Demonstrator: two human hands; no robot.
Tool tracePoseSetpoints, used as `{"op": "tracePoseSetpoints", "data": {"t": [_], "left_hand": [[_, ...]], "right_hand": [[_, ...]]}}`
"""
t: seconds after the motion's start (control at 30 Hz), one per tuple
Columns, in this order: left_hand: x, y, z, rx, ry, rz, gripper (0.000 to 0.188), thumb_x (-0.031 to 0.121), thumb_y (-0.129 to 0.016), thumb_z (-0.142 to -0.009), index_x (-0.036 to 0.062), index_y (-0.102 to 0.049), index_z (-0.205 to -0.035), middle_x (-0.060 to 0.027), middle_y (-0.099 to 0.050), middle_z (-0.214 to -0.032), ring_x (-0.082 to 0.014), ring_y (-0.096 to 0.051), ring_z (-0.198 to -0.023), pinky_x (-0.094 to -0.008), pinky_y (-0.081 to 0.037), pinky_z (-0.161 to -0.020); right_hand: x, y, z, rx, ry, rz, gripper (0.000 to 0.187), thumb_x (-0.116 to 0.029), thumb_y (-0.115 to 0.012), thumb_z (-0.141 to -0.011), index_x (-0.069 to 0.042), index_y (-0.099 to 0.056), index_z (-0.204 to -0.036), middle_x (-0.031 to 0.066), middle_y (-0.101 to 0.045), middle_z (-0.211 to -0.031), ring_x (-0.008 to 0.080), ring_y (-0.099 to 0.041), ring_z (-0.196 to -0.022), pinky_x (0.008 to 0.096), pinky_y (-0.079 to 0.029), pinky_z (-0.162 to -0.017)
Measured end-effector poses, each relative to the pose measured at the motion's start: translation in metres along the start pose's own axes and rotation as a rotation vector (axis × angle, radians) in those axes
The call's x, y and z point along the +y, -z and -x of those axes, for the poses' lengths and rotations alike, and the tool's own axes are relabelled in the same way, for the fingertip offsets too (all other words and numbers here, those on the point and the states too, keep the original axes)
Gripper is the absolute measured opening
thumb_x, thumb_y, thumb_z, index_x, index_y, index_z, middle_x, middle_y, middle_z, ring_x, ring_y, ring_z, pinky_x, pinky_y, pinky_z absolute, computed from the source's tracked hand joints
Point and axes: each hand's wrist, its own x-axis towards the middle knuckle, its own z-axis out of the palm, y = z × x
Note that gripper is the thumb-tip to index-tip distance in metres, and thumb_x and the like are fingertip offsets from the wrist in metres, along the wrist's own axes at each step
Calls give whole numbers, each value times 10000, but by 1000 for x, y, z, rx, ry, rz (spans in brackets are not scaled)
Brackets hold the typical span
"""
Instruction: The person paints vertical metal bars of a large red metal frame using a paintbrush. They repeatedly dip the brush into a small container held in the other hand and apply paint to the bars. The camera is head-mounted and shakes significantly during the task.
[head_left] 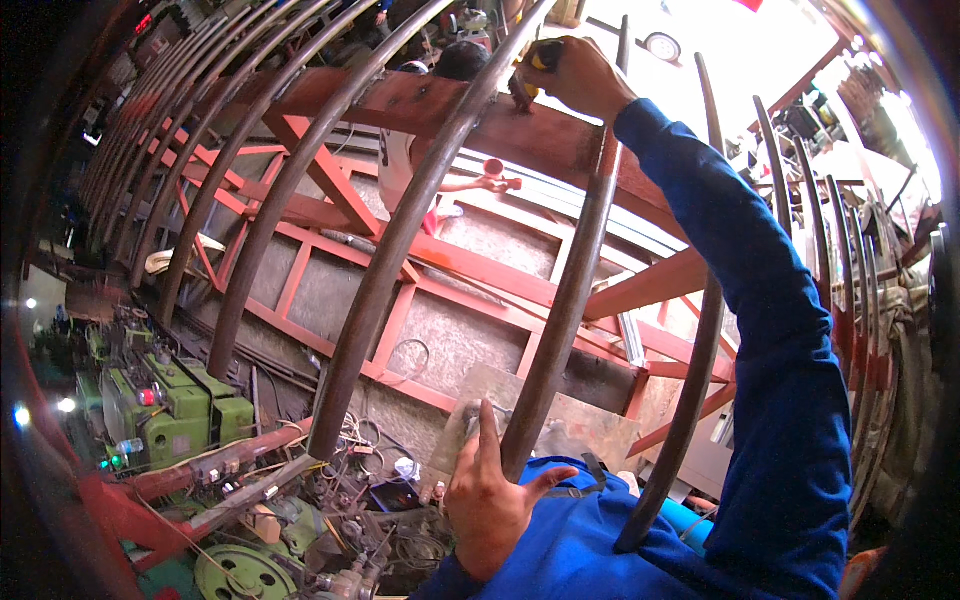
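Observation:
My right hand (pixel 575 75) is raised at the top centre, closed around a paintbrush with a yellow handle (pixel 541 60). Its bristles touch the red-painted steel beam (pixel 440 105) that crosses the curved bars. My left hand (pixel 490 495) is low in the picture and grips a dark curved steel bar (pixel 565 300) near its lower end, thumb up along it. Both sleeves are blue. Several more curved bars (pixel 290 180) arch across the frame to the left.
Below the bars lies a red steel frame (pixel 470 265) on a concrete floor. Another person (pixel 420 160) stands beneath, holding a small red cup (pixel 493 167). A green machine (pixel 170 400), cables and a pulley wheel (pixel 235 570) crowd the lower left.

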Motion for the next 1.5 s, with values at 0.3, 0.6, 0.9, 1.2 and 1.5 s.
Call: {"op": "tracePoseSetpoints", "data": {"t": [0.3, 0.6, 0.9, 1.2, 1.5], "left_hand": [[-8, -14, -4, 6, 9, 10, 1165, 720, -681, -554, 29, -326, -1423, -240, -615, -979, -381, -625, -908, -440, -516, -752], [1, -7, -15, -9, 0, 18, 1124, 706, -648, -606, 21, -309, -1429, -246, -632, -977, -369, -626, -959, -412, -533, -760], [3, -6, -23, -17, -11, 1, 1113, 706, -627, -626, 9, -298, -1429, -254, -649, -917, -347, -628, -993, -390, -550, -741], [4, -4, -22, -6, 9, 15, 1107, 686, -651, -616, 22, -307, -1432, -270, -642, -930, -355, -636, -970, -388, -546, -749], [6, -3, -23, -40, 20, -11, 1124, 699, -650, -600, 39, -296, -1439, -272, -623, -994, -373, -625, -986, -411, -538, -768]], "right_hand": [[-35, -9, 6, -56, -102, 42, 207, -209, -690, -804, -37, -703, -919, 167, -668, -832, 341, -637, -742, 399, -502, -729], [3, -20, -6, -99, -78, 79, 197, -155, -684, -809, -6, -694, -938, 146, -653, -870, 322, -628, -789, 385, -503, -744], [-31, -26, 6, -267, -90, -97, 213, -170, -661, -821, -21, -694, -969, 137, -619, -799, 306, -621, -729, 399, -487, -687], [-49, 17, 20, -236, 151, -53, 265, -135, -668, -816, 1, -662, -1044, 134, -610, -859, 290, -616, -719, 362, -497, -679], [-20, -21, 16, -221, -68, -57, 223, -98, -644, -839, -12, -663, -1044, 139, -617, -858, 308, -615, -731, 382, -502, -686]]}}
